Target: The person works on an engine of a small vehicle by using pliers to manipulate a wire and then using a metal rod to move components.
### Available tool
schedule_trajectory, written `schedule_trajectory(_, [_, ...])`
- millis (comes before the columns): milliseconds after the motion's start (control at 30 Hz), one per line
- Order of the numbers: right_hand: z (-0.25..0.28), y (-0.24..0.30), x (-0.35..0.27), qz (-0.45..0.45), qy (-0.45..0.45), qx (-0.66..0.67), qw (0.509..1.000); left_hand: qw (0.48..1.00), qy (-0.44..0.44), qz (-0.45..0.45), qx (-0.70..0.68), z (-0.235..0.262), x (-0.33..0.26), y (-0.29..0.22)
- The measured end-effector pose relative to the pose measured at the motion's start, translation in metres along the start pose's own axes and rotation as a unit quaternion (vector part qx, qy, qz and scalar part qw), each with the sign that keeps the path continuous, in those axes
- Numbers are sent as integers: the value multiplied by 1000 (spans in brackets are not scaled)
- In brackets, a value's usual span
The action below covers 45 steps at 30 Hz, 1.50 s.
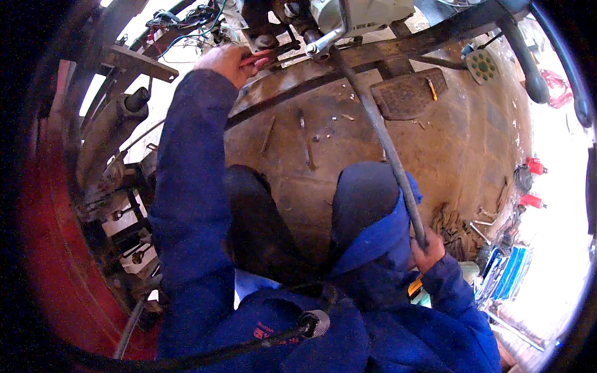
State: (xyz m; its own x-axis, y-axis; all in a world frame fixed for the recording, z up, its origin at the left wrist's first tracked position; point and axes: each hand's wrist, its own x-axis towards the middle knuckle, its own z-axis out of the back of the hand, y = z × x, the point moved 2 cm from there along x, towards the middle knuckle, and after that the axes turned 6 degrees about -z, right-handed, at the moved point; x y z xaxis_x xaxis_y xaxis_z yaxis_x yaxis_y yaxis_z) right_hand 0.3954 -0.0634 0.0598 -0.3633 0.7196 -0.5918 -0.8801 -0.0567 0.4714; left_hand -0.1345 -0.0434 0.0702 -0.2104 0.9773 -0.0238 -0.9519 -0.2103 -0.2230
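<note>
My right hand [428, 253], at the lower right, is closed around the lower end of a long grey metal bar [387, 140]. The bar slants up and away to the left, and its far end reaches the dark frame beside a shiny bent wrench [328, 41]. That wrench has its ring end against a fitting on the frame. At the upper left my left hand [230, 64] reaches to the machine parts, fingers curled near a round metal knob [265, 42]. Something reddish shows at its fingertips; I cannot make out whether it is a held thing.
A rusty plate [404, 99] with an orange-handled tool on it and a green round pedal [482, 66] lie beyond the bar. Loose wires [180, 22] hang at the upper left. A thin metal rod [305, 140] lies on the floor. Blue tool trays [507, 273] are at the right.
</note>
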Motion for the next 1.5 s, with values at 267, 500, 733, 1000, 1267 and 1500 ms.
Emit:
schedule_trajectory(267, [0, -5, -1, -8, 5, 22, 1000, 998, -21, 26, -53, 0, 14, 17])
schedule_trajectory(500, [-3, -19, 0, -13, 13, 2, 1000, 976, -129, 149, -98, -2, -24, 8])
schedule_trajectory(733, [-4, -8, 3, 16, 4, 36, 999, 881, -202, 198, -379, -48, -32, 47])
schedule_trajectory(1000, [-3, -10, 3, 18, -2, 5, 1000, 814, -340, 178, -436, -37, -26, -7])
schedule_trajectory(1267, [-5, -17, 1, -17, 9, 36, 999, 833, -383, 261, -301, -20, -29, -49])
schedule_trajectory(1500, [-4, -17, 1, -12, 14, 22, 1000, 853, -405, 230, -236, -14, -12, -49])
